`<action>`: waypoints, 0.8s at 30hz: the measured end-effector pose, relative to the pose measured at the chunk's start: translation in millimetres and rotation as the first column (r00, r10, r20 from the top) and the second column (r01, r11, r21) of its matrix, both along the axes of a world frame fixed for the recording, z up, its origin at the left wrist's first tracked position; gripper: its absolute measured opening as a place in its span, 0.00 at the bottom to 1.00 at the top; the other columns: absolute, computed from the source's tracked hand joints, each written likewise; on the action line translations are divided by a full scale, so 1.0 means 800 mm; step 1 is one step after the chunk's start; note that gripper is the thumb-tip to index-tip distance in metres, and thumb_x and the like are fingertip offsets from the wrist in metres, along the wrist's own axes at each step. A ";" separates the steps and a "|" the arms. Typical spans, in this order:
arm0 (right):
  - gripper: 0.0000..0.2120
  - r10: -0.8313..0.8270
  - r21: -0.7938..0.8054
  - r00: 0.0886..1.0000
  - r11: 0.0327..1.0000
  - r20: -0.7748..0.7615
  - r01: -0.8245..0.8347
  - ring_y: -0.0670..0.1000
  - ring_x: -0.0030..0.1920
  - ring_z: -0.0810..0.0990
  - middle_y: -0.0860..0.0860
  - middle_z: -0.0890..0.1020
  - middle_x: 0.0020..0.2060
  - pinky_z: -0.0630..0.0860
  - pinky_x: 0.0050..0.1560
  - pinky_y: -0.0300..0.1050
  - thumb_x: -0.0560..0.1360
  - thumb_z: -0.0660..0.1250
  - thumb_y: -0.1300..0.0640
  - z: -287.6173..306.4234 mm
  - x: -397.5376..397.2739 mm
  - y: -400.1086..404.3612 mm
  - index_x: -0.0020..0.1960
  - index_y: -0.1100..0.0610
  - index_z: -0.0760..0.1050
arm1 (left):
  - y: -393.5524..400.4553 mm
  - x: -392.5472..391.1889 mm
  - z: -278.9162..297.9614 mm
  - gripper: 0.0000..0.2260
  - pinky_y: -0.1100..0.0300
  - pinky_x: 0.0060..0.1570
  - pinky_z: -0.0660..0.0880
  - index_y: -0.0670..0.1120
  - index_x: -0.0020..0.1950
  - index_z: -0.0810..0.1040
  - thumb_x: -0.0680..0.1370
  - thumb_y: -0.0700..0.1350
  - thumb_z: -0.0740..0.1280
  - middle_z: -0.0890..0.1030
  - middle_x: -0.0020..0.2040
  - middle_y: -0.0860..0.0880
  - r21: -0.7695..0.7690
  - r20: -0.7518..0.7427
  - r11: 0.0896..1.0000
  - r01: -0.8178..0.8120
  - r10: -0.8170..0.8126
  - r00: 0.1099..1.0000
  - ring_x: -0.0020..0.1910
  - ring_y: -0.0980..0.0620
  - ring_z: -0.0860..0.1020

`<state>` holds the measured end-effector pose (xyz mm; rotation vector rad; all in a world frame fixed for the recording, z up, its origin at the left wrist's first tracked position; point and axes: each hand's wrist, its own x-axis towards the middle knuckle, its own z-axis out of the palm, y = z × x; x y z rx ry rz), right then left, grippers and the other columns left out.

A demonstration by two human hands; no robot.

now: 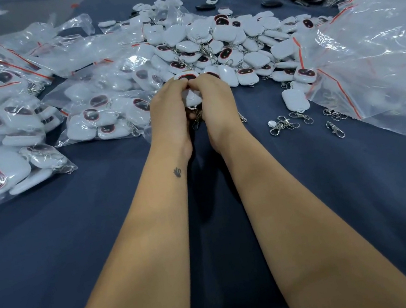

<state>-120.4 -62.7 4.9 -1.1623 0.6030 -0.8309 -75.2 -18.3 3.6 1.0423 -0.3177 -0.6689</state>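
left hand (pixel 169 106) and right hand (pixel 217 101) pinch a small white keychain case (pixel 192 98) over the middle of the blue-clothed table (pixel 122 195), a light, rigid, likely slick shell best gripped by its flat sides, metal clasp (pixel 197 120) dangling below.

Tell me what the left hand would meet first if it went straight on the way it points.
Likely the pile of white keychain gadgets right beyond the left hand and the held gadget; the gap is hard to judge.
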 end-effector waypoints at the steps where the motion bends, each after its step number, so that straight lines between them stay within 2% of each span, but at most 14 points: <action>1: 0.19 -0.018 0.015 1.000 1.000 0.014 0.018 0.43 0.25 0.71 0.44 0.74 0.24 0.67 0.27 0.35 0.75 0.61 0.64 0.001 0.000 0.001 0.28 0.51 0.69 | -0.001 -0.001 0.001 0.13 0.64 0.29 0.69 0.49 0.35 0.78 0.78 0.40 0.63 0.78 0.32 0.53 0.021 0.013 1.000 -0.007 0.006 1.000 0.31 0.55 0.75; 3: 0.16 -0.069 0.047 0.995 0.997 0.067 0.066 0.43 0.27 0.71 0.45 0.73 0.25 0.67 0.28 0.36 0.76 0.61 0.65 0.003 -0.001 0.001 0.30 0.54 0.68 | -0.001 -0.003 0.004 0.15 0.60 0.35 0.71 0.52 0.33 0.80 0.77 0.41 0.62 0.77 0.31 0.56 0.085 0.118 0.995 -0.042 0.032 0.992 0.32 0.56 0.75; 5: 0.17 -0.133 0.052 0.986 0.990 0.101 0.128 0.45 0.29 0.69 0.45 0.72 0.26 0.67 0.31 0.39 0.76 0.60 0.65 0.004 -0.001 0.001 0.31 0.53 0.67 | 0.002 -0.004 0.005 0.12 0.61 0.42 0.74 0.51 0.44 0.84 0.77 0.40 0.61 0.79 0.37 0.56 0.105 0.307 0.988 -0.114 0.077 0.948 0.38 0.57 0.76; 7: 0.16 -0.176 0.056 0.976 0.984 0.128 0.170 0.46 0.32 0.66 0.46 0.69 0.28 0.64 0.35 0.42 0.76 0.61 0.64 0.005 -0.003 0.001 0.32 0.53 0.65 | 0.010 -0.003 0.005 0.12 0.66 0.47 0.75 0.50 0.51 0.82 0.77 0.40 0.61 0.82 0.44 0.56 0.098 0.505 0.965 -0.245 0.164 0.847 0.43 0.58 0.78; 9: 0.12 -0.222 0.041 0.968 0.975 0.114 0.218 0.52 0.32 0.64 0.52 0.68 0.30 0.65 0.37 0.47 0.75 0.63 0.61 0.006 -0.006 0.004 0.34 0.55 0.66 | 0.021 0.004 0.006 0.11 0.67 0.46 0.73 0.53 0.50 0.80 0.75 0.41 0.61 0.82 0.45 0.57 0.131 0.671 0.889 -0.438 0.246 0.700 0.44 0.59 0.78; 10: 0.08 -0.239 0.039 0.966 0.971 0.098 0.236 0.59 0.33 0.67 0.58 0.73 0.31 0.71 0.38 0.51 0.75 0.64 0.60 0.006 -0.007 0.004 0.38 0.60 0.71 | 0.026 0.010 0.006 0.10 0.65 0.46 0.73 0.53 0.50 0.80 0.75 0.42 0.61 0.82 0.47 0.57 0.169 0.738 0.835 -0.523 0.244 0.629 0.46 0.57 0.78; 11: 0.09 -0.262 0.046 0.962 0.965 0.071 0.259 0.64 0.35 0.71 0.64 0.77 0.37 0.75 0.41 0.53 0.76 0.65 0.59 0.006 -0.008 0.005 0.44 0.66 0.74 | 0.029 0.017 0.004 0.10 0.63 0.46 0.72 0.52 0.52 0.80 0.75 0.43 0.62 0.82 0.49 0.55 0.225 0.789 0.784 -0.578 0.201 0.580 0.49 0.55 0.78; 12: 0.09 -0.269 0.058 0.962 0.962 0.047 0.266 0.64 0.33 0.73 0.66 0.76 0.38 0.77 0.38 0.51 0.76 0.65 0.59 0.006 -0.008 0.003 0.46 0.66 0.74 | 0.031 0.023 0.002 0.11 0.60 0.47 0.71 0.50 0.55 0.80 0.75 0.44 0.62 0.81 0.52 0.53 0.296 0.826 0.738 -0.606 0.121 0.550 0.52 0.52 0.77; 13: 0.07 -0.275 0.069 0.961 0.960 0.037 0.272 0.59 0.28 0.69 0.64 0.72 0.34 0.73 0.30 0.45 0.77 0.64 0.59 0.007 -0.008 0.002 0.43 0.62 0.71 | 0.032 0.028 0.000 0.12 0.58 0.47 0.70 0.49 0.57 0.79 0.75 0.46 0.63 0.81 0.54 0.50 0.368 0.846 0.695 -0.617 0.024 0.532 0.56 0.48 0.76; 14: 0.06 -0.276 0.090 0.961 0.958 0.025 0.273 0.53 0.27 0.65 0.61 0.68 0.33 0.66 0.26 0.41 0.77 0.64 0.59 0.007 -0.008 -0.002 0.43 0.57 0.69 | 0.032 0.029 -0.003 0.14 0.56 0.47 0.70 0.48 0.60 0.78 0.75 0.48 0.64 0.80 0.56 0.48 0.432 0.851 0.656 -0.619 -0.070 0.520 0.58 0.46 0.75; 15: 0.07 -0.278 0.119 0.960 0.955 0.024 0.273 0.50 0.28 0.65 0.58 0.68 0.33 0.64 0.26 0.40 0.78 0.63 0.60 0.008 -0.007 -0.005 0.43 0.57 0.67 | 0.031 0.029 -0.005 0.15 0.55 0.46 0.70 0.47 0.61 0.77 0.75 0.48 0.66 0.80 0.56 0.47 0.480 0.847 0.623 -0.618 -0.145 0.511 0.59 0.44 0.75; 18: 0.07 -0.239 0.206 0.964 0.955 0.114 0.212 0.50 0.28 0.75 0.53 0.74 0.32 0.74 0.29 0.40 0.78 0.62 0.64 0.006 -0.005 -0.011 0.41 0.59 0.69 | 0.030 0.027 -0.009 0.13 0.55 0.42 0.67 0.46 0.57 0.78 0.73 0.43 0.66 0.80 0.54 0.45 0.523 0.843 0.563 -0.639 -0.233 0.485 0.55 0.41 0.77; 20: 0.06 -0.195 0.240 0.965 0.959 0.176 0.151 0.53 0.31 0.80 0.54 0.77 0.33 0.79 0.33 0.42 0.78 0.61 0.66 0.005 -0.006 -0.010 0.42 0.60 0.70 | 0.031 0.028 -0.009 0.11 0.55 0.41 0.68 0.46 0.54 0.80 0.73 0.40 0.65 0.82 0.51 0.46 0.516 0.841 0.574 -0.636 -0.201 0.502 0.51 0.42 0.78; 24: 0.05 -0.052 0.264 0.945 0.964 0.324 -0.037 0.56 0.39 0.84 0.59 0.80 0.39 0.83 0.42 0.45 0.79 0.57 0.69 0.005 -0.002 -0.006 0.48 0.61 0.68 | 0.031 0.026 -0.004 0.14 0.62 0.47 0.71 0.46 0.59 0.81 0.75 0.41 0.64 0.83 0.50 0.50 0.419 0.805 0.686 -0.594 0.022 0.593 0.53 0.49 0.79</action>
